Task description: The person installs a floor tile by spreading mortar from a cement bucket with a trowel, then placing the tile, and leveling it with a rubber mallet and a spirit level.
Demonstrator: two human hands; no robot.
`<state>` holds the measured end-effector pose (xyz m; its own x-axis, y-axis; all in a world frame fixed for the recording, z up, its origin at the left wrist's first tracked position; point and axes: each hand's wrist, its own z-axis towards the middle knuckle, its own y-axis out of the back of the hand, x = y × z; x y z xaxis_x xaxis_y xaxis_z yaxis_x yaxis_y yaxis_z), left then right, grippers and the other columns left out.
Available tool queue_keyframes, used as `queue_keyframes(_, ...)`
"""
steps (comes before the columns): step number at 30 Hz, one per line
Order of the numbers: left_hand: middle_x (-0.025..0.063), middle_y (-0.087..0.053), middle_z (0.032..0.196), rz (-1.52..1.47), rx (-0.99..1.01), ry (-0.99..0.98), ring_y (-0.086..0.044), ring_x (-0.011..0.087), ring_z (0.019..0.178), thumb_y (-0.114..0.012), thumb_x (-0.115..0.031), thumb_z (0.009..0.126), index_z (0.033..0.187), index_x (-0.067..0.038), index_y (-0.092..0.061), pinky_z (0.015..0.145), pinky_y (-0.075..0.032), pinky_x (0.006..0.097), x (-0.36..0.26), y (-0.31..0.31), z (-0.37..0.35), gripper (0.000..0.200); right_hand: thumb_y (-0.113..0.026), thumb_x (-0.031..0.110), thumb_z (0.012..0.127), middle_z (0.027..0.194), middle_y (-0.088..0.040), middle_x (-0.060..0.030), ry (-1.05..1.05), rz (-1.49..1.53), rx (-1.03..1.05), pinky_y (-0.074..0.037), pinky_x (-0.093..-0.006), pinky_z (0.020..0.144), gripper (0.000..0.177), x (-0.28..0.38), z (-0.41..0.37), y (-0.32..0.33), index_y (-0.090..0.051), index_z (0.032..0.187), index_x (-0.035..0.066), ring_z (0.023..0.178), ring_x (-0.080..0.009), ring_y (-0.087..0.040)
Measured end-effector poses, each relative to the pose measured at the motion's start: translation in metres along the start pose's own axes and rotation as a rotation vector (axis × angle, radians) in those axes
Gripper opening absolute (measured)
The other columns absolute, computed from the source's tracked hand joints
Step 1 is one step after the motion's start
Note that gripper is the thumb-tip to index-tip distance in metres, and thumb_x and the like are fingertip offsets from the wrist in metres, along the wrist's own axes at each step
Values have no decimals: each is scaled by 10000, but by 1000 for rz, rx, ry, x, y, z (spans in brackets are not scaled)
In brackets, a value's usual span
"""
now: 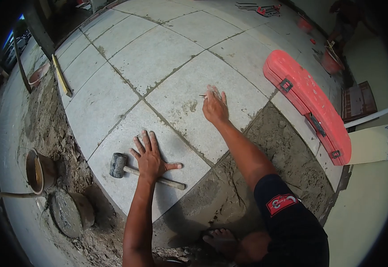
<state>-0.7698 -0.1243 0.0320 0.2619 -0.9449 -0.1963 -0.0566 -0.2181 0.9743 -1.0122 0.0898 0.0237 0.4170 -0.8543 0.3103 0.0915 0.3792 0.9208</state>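
My left hand [150,159] lies spread on a pale floor tile [109,187], its wrist over the wooden handle of a rubber mallet [119,165]. The mallet's black head rests on the tile to the left of the hand. Farther forward and to the right, my right hand [215,106] is over another tile [180,107], with a small thin dark piece [202,95] at its fingers. That hand's fingertips are slightly blurred. Wet grey mortar [287,147] borders the tiles on the right.
A red hard case [309,102] lies at the right. Two buckets [40,171] [71,213] stand on rough soil at the left. A yellow level [62,76] lies at the tiles' left edge. Red tools [268,10] are at the top. Another person [347,20] is at the upper right.
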Motion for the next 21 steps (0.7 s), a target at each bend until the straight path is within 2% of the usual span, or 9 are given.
queue_keyframes(1, 316, -67, 1718, -6, 8, 5, -44, 630, 1539, -784, -928, 403, 1643, 53, -145, 1119, -155, 838, 0, 1, 1, 1706, -454, 189, 1042, 1599, -475, -146, -5, -2, -3, -171, -532, 1292, 445, -1, 0, -3, -494, 1453, 21, 1563, -272, -322)
queue_keyframes(3, 317, -66, 1717, 4, 2, -2, -40, 629, 1539, -782, -930, 403, 1644, 52, -142, 1120, -155, 837, 1, -1, 2, 1707, -490, 193, 1029, 1599, -473, -151, 32, -9, -98, -226, -550, 1267, 348, -3, 1, -12, -561, 1326, 26, 1538, -301, -361)
queue_keyframes(19, 323, -54, 1717, 9, 20, 1, -28, 630, 1539, -764, -938, 409, 1648, 47, -116, 1126, -145, 832, 1, -5, 2, 1710, -469, 197, 1040, 1584, -488, -181, 38, -55, -77, -239, -521, 1275, 335, 0, 12, -14, -562, 1303, 12, 1534, -319, -370)
queue_keyframes(21, 321, -56, 1718, 8, 26, -4, -31, 628, 1540, -761, -939, 407, 1650, 42, -113, 1128, -154, 828, -2, -1, 1, 1711, -495, 188, 1026, 1527, -534, -190, 99, -55, -194, -289, -513, 1248, 296, -4, 14, -21, -583, 1258, 28, 1469, -341, -446)
